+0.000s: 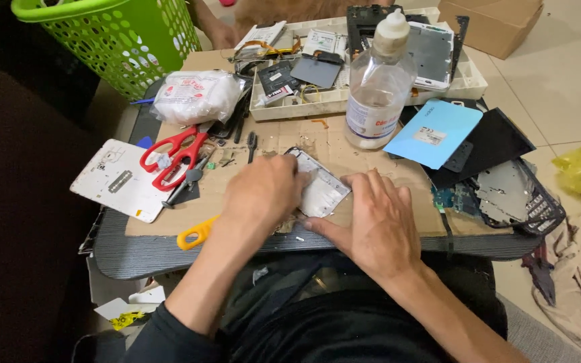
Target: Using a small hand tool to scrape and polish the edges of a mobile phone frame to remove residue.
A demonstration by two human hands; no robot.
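Note:
A white, opened phone frame (322,187) lies tilted on the cardboard sheet (344,144) near the table's front edge. My left hand (263,191) rests on its left side, fingers curled over the edge and gripping it. My right hand (376,218) lies flat just right of the frame, fingertips and thumb touching its right and lower edge. What lies under the left palm is hidden.
Red scissors (173,156), a yellow-handled tool (196,234) and a white back cover (119,180) lie left. A clear liquid bottle (379,87), a blue panel (433,132), a white parts tray (469,84) and dark phone parts (512,191) sit behind and right. A green basket (119,37) stands far left.

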